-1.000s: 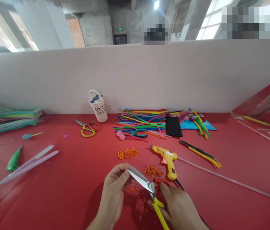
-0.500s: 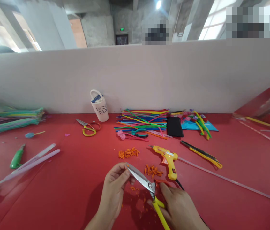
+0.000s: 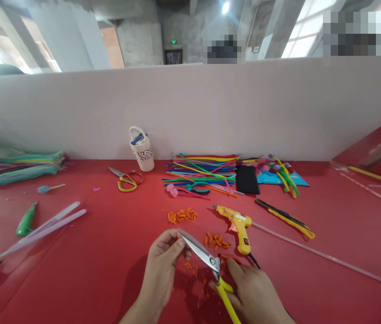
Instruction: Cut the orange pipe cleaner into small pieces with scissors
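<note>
Right hand (image 3: 253,288): fingers wrapped round scissors (image 3: 200,252), held above red table (image 3: 92,252); blades point far-left, long axis diagonal. Left hand (image 3: 161,258): fingers pinched at blade tips, contents hidden. Beyond: glue gun (image 3: 241,226), orange bits (image 3: 182,215); farther, pipe cleaners (image 3: 204,168).

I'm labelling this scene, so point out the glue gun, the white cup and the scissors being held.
Glue gun (image 3: 242,225), head view, where body meets handle.
White cup (image 3: 143,157), head view, side wall.
Scissors (image 3: 212,261), head view, pivot screw.
</note>
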A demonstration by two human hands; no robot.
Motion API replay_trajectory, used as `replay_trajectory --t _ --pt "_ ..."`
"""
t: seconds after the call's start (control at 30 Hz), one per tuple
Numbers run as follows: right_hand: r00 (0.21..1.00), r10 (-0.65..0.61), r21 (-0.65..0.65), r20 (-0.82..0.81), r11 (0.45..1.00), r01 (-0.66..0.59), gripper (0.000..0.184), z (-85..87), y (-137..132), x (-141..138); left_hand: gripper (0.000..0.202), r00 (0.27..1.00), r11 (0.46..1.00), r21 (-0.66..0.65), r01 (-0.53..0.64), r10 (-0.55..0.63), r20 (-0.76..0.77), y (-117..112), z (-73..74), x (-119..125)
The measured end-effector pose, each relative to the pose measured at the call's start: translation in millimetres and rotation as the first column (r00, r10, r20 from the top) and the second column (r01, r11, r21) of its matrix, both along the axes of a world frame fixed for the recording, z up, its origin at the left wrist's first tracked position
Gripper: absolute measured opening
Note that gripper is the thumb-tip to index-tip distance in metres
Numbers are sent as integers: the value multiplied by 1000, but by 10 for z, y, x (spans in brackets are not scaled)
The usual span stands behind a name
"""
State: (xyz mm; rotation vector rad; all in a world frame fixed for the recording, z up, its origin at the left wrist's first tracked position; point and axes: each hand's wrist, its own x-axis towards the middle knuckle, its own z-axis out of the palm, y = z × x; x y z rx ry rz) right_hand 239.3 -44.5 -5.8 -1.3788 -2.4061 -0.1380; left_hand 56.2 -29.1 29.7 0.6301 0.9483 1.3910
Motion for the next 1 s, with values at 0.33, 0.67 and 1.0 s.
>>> replay_trajectory --t 0.33,0.67,1.0 --pt "991 -122 -210 -56 972 107 24 33 43 27 3 1000 1000 -5 15 -15 2 53 -37 -14" --pt "592 -470 -725 -654 613 -314 27 227 138 -184 7 869 856 -156 494 -481 113 -51 -99 110" --pt "553 -471 -718 -687 556 -418 27 228 126 -162 11 816 785 -252 567 -576 43 -76 -125 137"
